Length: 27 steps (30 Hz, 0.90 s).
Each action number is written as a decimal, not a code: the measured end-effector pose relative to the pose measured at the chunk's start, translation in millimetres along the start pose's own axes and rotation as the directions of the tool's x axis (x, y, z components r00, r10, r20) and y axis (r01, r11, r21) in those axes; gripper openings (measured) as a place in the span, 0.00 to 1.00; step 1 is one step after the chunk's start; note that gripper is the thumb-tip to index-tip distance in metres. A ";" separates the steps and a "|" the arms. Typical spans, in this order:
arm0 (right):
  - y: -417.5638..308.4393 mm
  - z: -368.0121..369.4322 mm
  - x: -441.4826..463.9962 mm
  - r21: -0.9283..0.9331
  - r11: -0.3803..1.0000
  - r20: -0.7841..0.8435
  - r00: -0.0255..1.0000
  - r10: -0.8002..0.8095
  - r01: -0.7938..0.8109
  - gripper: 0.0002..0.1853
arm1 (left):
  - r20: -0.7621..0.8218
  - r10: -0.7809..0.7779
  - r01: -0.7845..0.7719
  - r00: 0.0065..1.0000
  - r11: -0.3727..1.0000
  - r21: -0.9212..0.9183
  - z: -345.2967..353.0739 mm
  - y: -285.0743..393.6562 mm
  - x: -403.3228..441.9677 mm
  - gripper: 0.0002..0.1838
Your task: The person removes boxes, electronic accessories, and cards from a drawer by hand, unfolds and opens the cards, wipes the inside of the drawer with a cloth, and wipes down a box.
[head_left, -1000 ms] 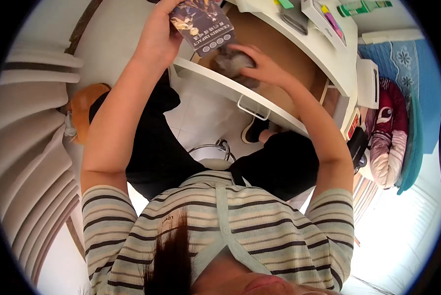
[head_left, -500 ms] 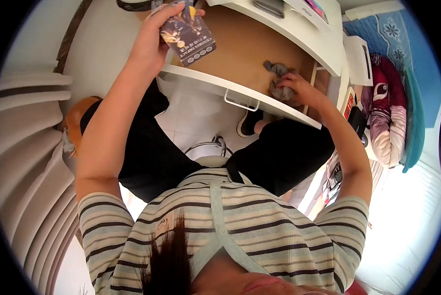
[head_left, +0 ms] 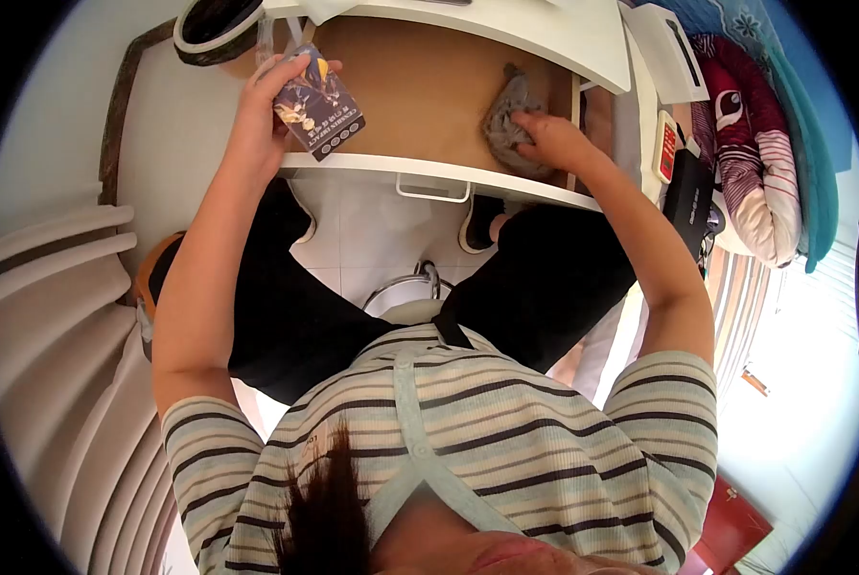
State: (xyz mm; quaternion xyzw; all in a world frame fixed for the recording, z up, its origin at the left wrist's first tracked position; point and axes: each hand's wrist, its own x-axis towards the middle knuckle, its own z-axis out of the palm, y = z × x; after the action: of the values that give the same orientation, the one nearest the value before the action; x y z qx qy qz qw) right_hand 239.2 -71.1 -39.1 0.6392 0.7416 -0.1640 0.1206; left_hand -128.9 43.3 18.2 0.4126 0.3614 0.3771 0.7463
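Note:
My left hand (head_left: 265, 107) is closed around a dark box (head_left: 316, 113) printed with cartoon figures and the words "Genshin Impact". It holds the box over the left front of an open white drawer (head_left: 353, 165). Inside the drawer, at its right side, lies a crumpled grey cloth (head_left: 508, 107). My right hand (head_left: 556, 142) reaches in over the drawer front, its fingers bent onto the cloth and gripping its right part. The undersides of those fingertips are hidden.
A white desk top (head_left: 545, 38) overhangs the drawer's back. Left of it stands a dark bin (head_left: 217, 34) with a pale rim. On the right are a white box (head_left: 667, 53), a red-and-white calculator-like object (head_left: 666, 146), a black box (head_left: 686, 203) and a maroon cushion (head_left: 736, 125). My legs (head_left: 545, 297) are below the drawer.
The view has shifted, bringing the bin fully into sight. The grey cloth is more spread out and a little deeper in the drawer, my right hand with it. The box stays in my left hand.

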 end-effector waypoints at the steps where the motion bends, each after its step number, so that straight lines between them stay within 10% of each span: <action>1: -2.7 3.7 -0.3 0.000 1.000 -0.001 1.000 -0.001 0.001 0.26 | -0.007 -0.002 0.003 1.000 1.000 0.013 -2.3 -1.0 -2.6 0.16; 5: -28.1 -29.2 -13.5 0.298 0.954 0.294 0.955 -0.047 -0.044 0.27 | -0.031 -0.020 0.020 0.999 0.999 0.030 3.0 0.6 -4.4 0.17; 7: -35.4 3.7 7.2 0.451 0.876 0.033 0.977 -0.211 0.173 0.23 | 0.004 -0.004 0.004 1.000 1.000 0.019 7.9 3.1 -0.1 0.16; 14: -88.1 -24.9 36.2 0.820 0.532 0.011 0.925 -0.380 0.209 0.23 | -0.118 -0.020 0.021 0.993 1.000 0.005 13.7 3.4 -8.4 0.13; 17: -62.0 -23.0 13.2 0.623 0.735 -0.101 0.959 -0.265 0.269 0.21 | -0.047 -0.032 0.029 0.998 0.997 -0.066 -2.6 -5.1 -0.6 0.17; 21: -9.4 -46.8 -34.9 0.315 0.943 0.248 0.950 -0.191 0.107 0.20 | -0.073 -0.028 0.024 0.997 0.998 -0.060 8.4 2.0 -7.2 0.12; 27: -12.4 -65.5 -58.2 0.382 0.920 -0.002 0.995 -0.095 0.089 0.17 | -0.055 -0.037 0.040 0.998 0.998 0.055 7.3 2.7 -8.9 0.18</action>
State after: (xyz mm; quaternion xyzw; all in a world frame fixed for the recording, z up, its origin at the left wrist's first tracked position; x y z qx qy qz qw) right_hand 237.9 -99.5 44.7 0.6134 0.7238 -0.3160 -0.0075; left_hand -127.5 34.2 25.6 0.4160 0.3997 0.3634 0.7315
